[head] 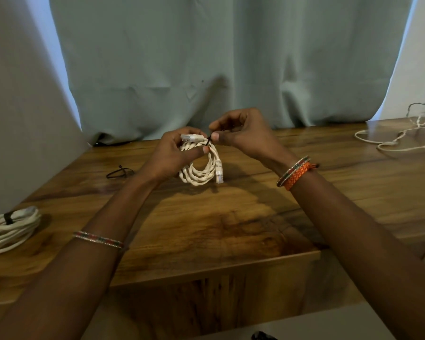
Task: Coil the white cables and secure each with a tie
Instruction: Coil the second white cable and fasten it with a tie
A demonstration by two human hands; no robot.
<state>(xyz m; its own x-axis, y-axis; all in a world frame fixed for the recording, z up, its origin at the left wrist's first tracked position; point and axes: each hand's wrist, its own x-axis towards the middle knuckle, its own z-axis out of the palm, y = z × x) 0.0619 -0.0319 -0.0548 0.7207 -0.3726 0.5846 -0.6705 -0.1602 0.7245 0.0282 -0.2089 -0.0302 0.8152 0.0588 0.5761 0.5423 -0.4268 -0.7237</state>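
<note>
Wooden surface, glossy and grain-streaked. At its left edge sits a tied white coil, black tie around it. Further back lie loose black ties. Far right, an uncoiled white cable sprawls in loops.

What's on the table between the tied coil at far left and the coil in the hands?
In the head view, a loose black tie lies on the wooden table between the tied coil and the held coil; otherwise bare wood.

Glossy brown wooden tabletop; pale green fabric curtain hanging along its far edge; grey walls to either side.
</note>
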